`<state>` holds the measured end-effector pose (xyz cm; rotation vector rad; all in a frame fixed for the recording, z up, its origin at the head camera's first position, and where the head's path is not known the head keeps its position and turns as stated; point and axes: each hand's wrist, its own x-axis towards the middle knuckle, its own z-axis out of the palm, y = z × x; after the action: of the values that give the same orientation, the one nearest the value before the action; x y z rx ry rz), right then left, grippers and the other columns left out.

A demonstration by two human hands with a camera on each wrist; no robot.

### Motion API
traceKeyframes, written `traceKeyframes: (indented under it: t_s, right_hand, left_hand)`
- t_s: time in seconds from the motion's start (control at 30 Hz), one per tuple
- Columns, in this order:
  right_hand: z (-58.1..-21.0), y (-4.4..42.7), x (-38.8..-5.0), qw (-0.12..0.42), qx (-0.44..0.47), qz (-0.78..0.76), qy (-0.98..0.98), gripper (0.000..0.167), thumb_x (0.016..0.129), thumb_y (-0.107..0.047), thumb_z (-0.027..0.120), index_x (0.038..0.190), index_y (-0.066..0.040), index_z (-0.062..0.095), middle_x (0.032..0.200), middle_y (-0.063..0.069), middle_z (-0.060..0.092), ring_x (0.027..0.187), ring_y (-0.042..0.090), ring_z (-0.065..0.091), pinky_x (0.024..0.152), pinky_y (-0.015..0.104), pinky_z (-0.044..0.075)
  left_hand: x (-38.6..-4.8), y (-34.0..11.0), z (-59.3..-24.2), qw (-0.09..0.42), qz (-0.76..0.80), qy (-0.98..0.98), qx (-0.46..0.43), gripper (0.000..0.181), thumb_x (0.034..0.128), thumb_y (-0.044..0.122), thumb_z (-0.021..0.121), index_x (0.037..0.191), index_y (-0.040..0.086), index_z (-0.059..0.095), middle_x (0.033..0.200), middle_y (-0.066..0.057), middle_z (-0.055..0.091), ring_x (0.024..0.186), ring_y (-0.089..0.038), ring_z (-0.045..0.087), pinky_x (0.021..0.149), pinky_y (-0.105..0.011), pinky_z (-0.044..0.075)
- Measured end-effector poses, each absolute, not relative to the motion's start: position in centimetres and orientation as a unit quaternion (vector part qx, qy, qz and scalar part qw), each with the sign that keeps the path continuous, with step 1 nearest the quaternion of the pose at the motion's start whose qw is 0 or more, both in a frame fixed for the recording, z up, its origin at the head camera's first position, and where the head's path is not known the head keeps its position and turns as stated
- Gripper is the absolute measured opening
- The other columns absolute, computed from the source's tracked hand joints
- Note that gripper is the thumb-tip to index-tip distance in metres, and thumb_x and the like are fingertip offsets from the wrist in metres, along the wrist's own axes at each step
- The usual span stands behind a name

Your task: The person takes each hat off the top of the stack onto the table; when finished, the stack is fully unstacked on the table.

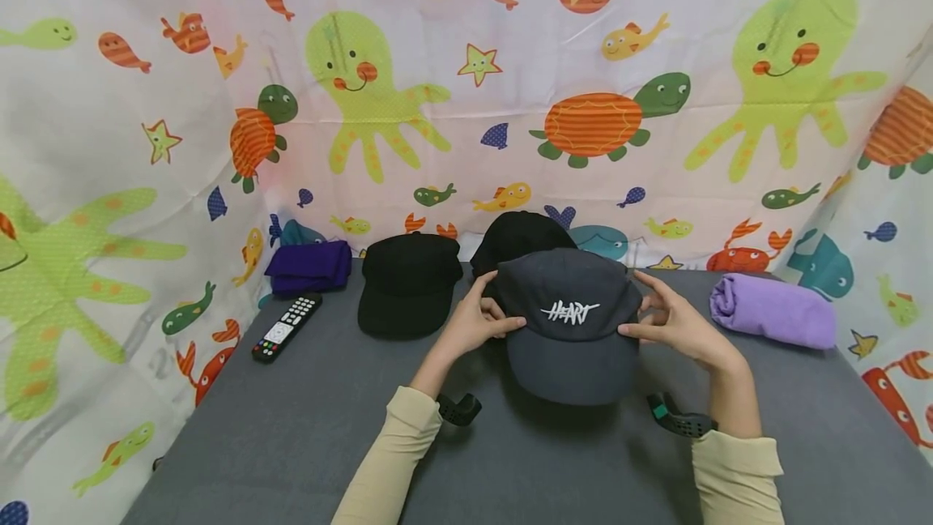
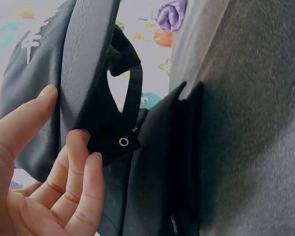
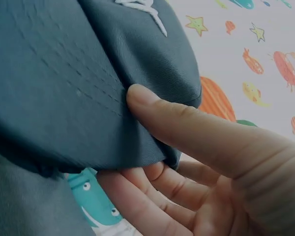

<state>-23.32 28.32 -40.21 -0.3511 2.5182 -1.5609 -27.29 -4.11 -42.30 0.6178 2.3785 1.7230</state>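
We've got the HEART cap point(image 1: 572, 355) held up over the surface point(image 1: 547, 468), left hand point(image 1: 475, 318) and right hand point(image 1: 681, 326) each with its grip pinching one side. Right behind the HEART cap there's a black cap point(image 1: 519, 237); left of it, a second black cap point(image 1: 408, 286), then the remote point(image 1: 287, 328) and purple cloth point(image 1: 308, 266). Lilac roll point(image 1: 773, 310)'s well off to its right.

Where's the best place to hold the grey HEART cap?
Probably pinch both ends of its brim, where it meets the rounded crown, coming from left and right: the cap's front faces you, and the brim's edges look thin and stick out.
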Motion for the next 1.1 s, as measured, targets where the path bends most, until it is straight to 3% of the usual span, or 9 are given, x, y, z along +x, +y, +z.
traceKeyframes:
  t_s: [0.1, 0.23, 0.33, 0.53, 0.67, 0.83, 0.93, 1.1]
  right_hand:
    - [-40.1, 28.8, -23.0, 0.094, -0.115, -0.513, 0.845, 0.089, 0.081, -0.015, 0.072, 0.147, -0.002, 0.014, 0.099, 0.018, 0.051, 0.078, 0.014, 0.064, 0.071, 0.04, 0.055]
    - [-39.6, 29.3, -22.4, 0.101, -0.115, -0.496, 0.855, 0.081, 0.082, -0.017, 0.072, 0.142, 0.006, 0.023, 0.102, 0.02, 0.052, 0.082, 0.012, 0.064, 0.073, 0.038, 0.055]
    - [-39.2, 29.9, -21.8, 0.096, -0.107, -0.479, 0.866, 0.079, 0.082, -0.021, 0.072, 0.14, 0.007, 0.027, 0.103, 0.021, 0.052, 0.081, 0.012, 0.065, 0.073, 0.037, 0.055]
    - [-38.9, 31.0, -20.9, 0.088, -0.102, -0.473, 0.871, 0.072, 0.081, -0.021, 0.072, 0.136, 0.004, 0.032, 0.105, 0.022, 0.05, 0.08, 0.014, 0.065, 0.072, 0.038, 0.055]
    - [-39.1, 31.9, -20.1, 0.089, -0.092, -0.47, 0.874, 0.072, 0.08, -0.02, 0.073, 0.134, 0.004, 0.031, 0.104, 0.021, 0.05, 0.081, 0.015, 0.065, 0.072, 0.039, 0.055]
    - [-39.4, 33.4, -19.1, 0.097, -0.082, -0.456, 0.881, 0.074, 0.082, -0.019, 0.071, 0.135, 0.008, 0.026, 0.105, 0.022, 0.051, 0.084, 0.017, 0.065, 0.07, 0.037, 0.056]
    - [-39.5, 34.4, -18.4, 0.109, -0.072, -0.446, 0.885, 0.078, 0.083, -0.019, 0.07, 0.137, 0.011, 0.021, 0.11, 0.025, 0.047, 0.087, 0.02, 0.064, 0.07, 0.037, 0.056]
    - [-39.9, 36.5, -17.5, 0.134, -0.058, -0.441, 0.885, 0.08, 0.086, -0.019, 0.067, 0.138, 0.013, 0.016, 0.12, 0.032, 0.039, 0.094, 0.023, 0.062, 0.072, 0.038, 0.055]
  left_hand:
    - [-27.6, -3.9, -43.2, 0.07, 0.573, 0.791, 0.2, 0.085, 0.0778, 0.021, 0.076, 0.145, 0.016, 0.023, 0.07, -0.01, 0.063, 0.059, -0.021, 0.063, 0.064, -0.039, 0.054]
    - [-27.7, -3.3, -43.8, 0.083, 0.584, 0.785, 0.189, 0.085, 0.0759, 0.024, 0.078, 0.143, 0.017, 0.026, 0.069, -0.008, 0.063, 0.065, -0.031, 0.064, 0.069, -0.045, 0.053]
    - [-27.2, -2.6, -43.7, 0.094, 0.591, 0.779, 0.184, 0.085, 0.0762, 0.022, 0.077, 0.143, 0.014, 0.026, 0.07, -0.01, 0.063, 0.069, -0.037, 0.064, 0.069, -0.045, 0.054]
    - [-25.4, -1.2, -42.1, 0.1, 0.592, 0.778, 0.182, 0.08, 0.0777, 0.015, 0.076, 0.141, 0.007, 0.027, 0.074, -0.02, 0.064, 0.064, -0.034, 0.064, 0.067, -0.044, 0.054]
    - [-25.3, 0.0, -43.4, 0.102, 0.595, 0.777, 0.176, 0.08, 0.0771, 0.018, 0.076, 0.141, 0.01, 0.029, 0.071, -0.016, 0.064, 0.069, -0.04, 0.064, 0.069, -0.047, 0.053]
    - [-25.3, 1.5, -45.2, 0.112, 0.583, 0.785, 0.175, 0.082, 0.0746, 0.028, 0.078, 0.14, 0.012, 0.031, 0.066, -0.003, 0.063, 0.061, -0.026, 0.065, 0.062, -0.032, 0.054]
    - [-24.9, 2.6, -45.6, 0.123, 0.582, 0.785, 0.172, 0.084, 0.0732, 0.031, 0.079, 0.14, 0.01, 0.032, 0.063, 0.0, 0.062, 0.053, -0.016, 0.061, 0.057, -0.03, 0.052]
    - [-24.0, 4.6, -46.2, 0.151, 0.582, 0.781, 0.169, 0.081, 0.0741, 0.03, 0.078, 0.138, 0.006, 0.035, 0.058, 0.003, 0.059, 0.046, -0.011, 0.053, 0.047, -0.026, 0.045]
